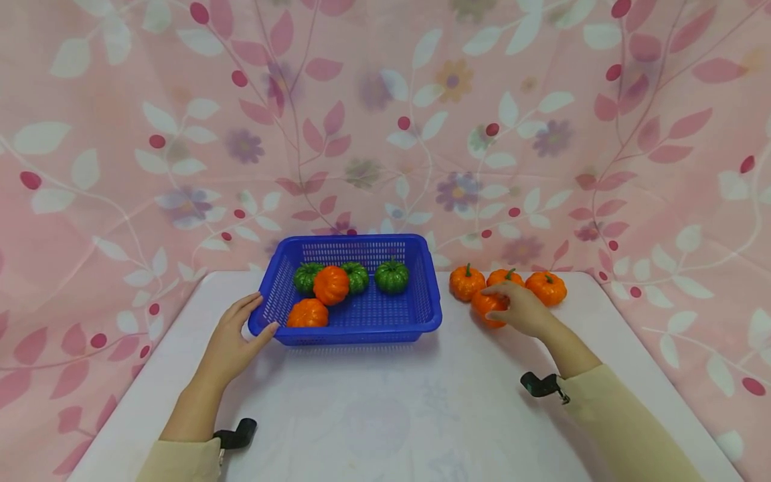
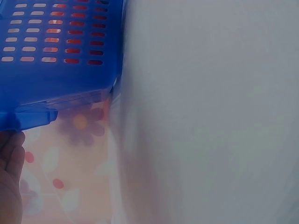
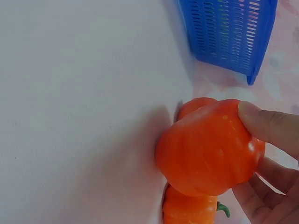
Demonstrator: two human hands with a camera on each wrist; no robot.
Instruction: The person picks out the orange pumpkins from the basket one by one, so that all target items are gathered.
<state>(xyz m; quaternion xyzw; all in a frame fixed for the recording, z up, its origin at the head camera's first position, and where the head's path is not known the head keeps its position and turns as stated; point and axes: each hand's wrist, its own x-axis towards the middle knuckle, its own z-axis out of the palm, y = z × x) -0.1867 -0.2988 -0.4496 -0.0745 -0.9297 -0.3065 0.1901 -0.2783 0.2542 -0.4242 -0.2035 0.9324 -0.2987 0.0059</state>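
Note:
My right hand pinches a small orange pumpkin between thumb and fingers, just in front of the other orange pumpkins. In the right wrist view the thumb presses one side and the fingers lie around the other. Three orange pumpkins with green stems, one of them a pumpkin at the left, sit behind it. My left hand rests at the left front corner of a blue basket, its fingers fairly straight against the rim. Inside lie two orange pumpkins and three green pumpkins.
The basket stands towards the back of a white-covered table, left of the orange pumpkins. A pink floral cloth hangs right behind the table. Small black devices sit at both wrists.

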